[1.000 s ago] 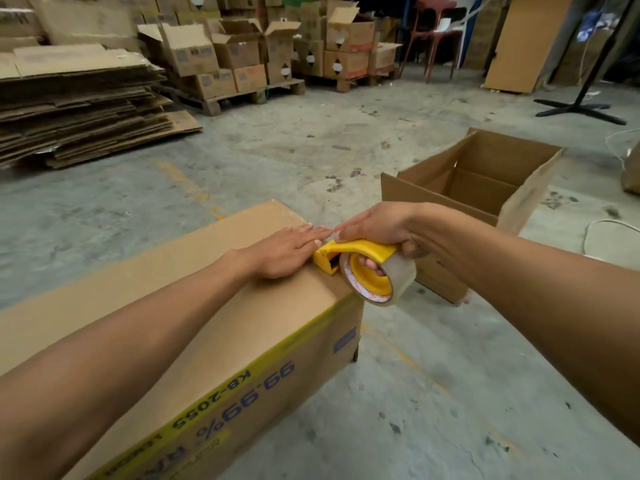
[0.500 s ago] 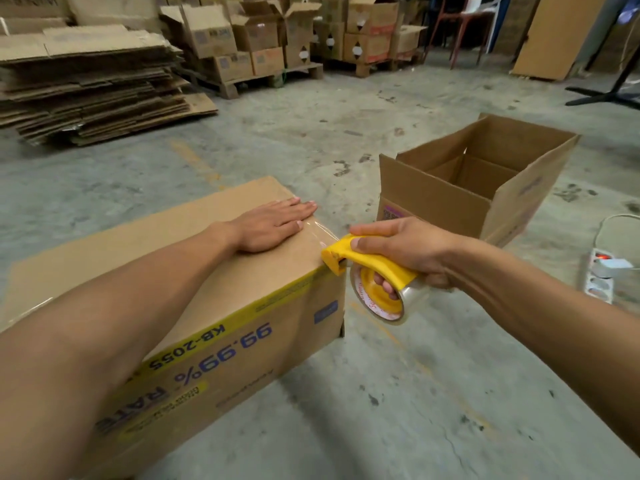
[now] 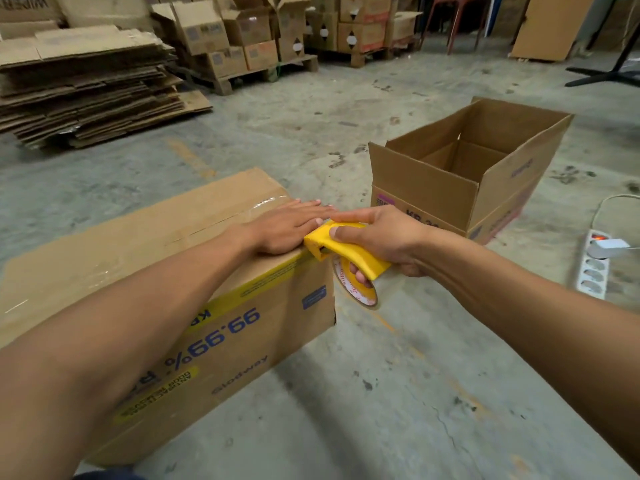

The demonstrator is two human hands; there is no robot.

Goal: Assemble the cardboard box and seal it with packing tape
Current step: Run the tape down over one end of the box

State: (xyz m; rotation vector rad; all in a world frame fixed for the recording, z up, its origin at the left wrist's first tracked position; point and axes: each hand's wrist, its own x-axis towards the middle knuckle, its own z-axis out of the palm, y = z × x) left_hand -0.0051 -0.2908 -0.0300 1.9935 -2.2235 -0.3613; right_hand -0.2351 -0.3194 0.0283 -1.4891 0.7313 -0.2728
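Note:
A closed cardboard box (image 3: 145,258) with blue and yellow print lies on the concrete floor in front of me. Clear tape runs along the seam on its top face. My left hand (image 3: 291,225) lies flat, fingers together, on the box's top at its right end. My right hand (image 3: 384,237) grips a yellow tape dispenser (image 3: 341,249) holding a roll of clear tape (image 3: 356,289). The dispenser's front touches the box's upper right edge, just beside my left hand. The roll hangs off the box's right end.
An open, empty cardboard box (image 3: 460,168) stands to the right, behind my right hand. A white power strip (image 3: 594,268) with a cable lies on the floor at far right. Flattened cardboard (image 3: 86,84) is stacked far left; boxes on pallets (image 3: 249,39) stand behind.
The dispenser had been pulled away to the right of the box's end; now it is back against the upper right edge, close to my left hand, which stayed flat on top.

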